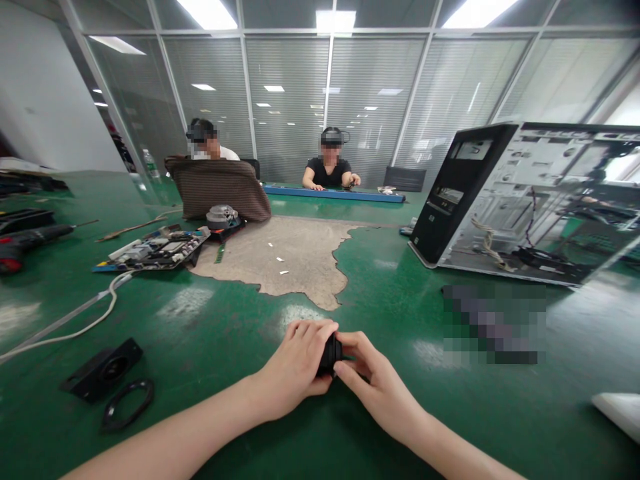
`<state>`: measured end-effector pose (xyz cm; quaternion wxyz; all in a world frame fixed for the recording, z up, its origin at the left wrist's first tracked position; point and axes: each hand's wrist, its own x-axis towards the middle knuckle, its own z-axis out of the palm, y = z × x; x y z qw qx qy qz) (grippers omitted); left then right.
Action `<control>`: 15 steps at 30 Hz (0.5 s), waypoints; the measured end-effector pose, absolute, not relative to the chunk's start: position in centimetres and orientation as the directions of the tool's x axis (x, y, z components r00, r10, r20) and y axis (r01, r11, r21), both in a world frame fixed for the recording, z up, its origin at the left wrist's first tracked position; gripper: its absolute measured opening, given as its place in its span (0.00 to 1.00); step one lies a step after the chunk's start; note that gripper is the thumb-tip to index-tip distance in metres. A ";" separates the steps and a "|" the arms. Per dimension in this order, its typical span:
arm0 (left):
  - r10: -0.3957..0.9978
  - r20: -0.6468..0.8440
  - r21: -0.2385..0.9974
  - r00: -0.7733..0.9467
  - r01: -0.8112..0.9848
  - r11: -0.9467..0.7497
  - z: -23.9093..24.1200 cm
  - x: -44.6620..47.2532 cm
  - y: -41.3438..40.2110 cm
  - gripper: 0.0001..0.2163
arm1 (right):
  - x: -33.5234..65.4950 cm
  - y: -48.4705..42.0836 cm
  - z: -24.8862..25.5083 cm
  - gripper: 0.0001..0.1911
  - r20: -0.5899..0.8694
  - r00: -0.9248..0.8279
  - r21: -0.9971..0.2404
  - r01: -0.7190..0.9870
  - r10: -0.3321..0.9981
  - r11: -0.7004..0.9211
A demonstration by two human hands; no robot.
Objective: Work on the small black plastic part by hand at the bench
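Between my two hands is a small black part (330,356) with a rounded, stepped edge; most of it is covered, so its kind cannot be made out. My left hand (297,363) wraps over its left side, fingers on top and thumb below. From the right, the thumb and fingers of my right hand (367,370) pinch its edge. To the left on the green table (240,440) lies a black housing (105,370) with a round opening. A black ring (128,404) is just in front of it.
An open computer case (450,200) stands at right, near a blurred-out flat object (493,327). Circuit boards (160,248), a white cable (100,320) and a power drill (30,243) lie at left. Two people sit across the table, one behind a brown cloth-covered object (220,187).
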<state>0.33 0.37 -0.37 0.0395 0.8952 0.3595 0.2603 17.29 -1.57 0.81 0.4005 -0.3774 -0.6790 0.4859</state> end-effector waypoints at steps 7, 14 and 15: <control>0.666 0.434 0.254 0.606 0.628 -0.736 -0.5 0.3 0.4 0.32 | 17.1 -1.0 0.4 0.10 0.165 -0.332 -0.976 0.079 0.929 0.202; 0.657 0.456 0.248 0.600 0.623 -0.742 -0.6 0.4 0.4 0.32 | 17.3 -1.5 0.6 0.12 0.138 -0.398 -0.980 0.077 0.907 0.183; 0.654 0.456 0.245 0.604 0.621 -0.744 -0.6 0.4 0.4 0.32 | 17.3 -1.5 0.6 0.11 0.149 -0.396 -0.978 0.076 0.906 0.194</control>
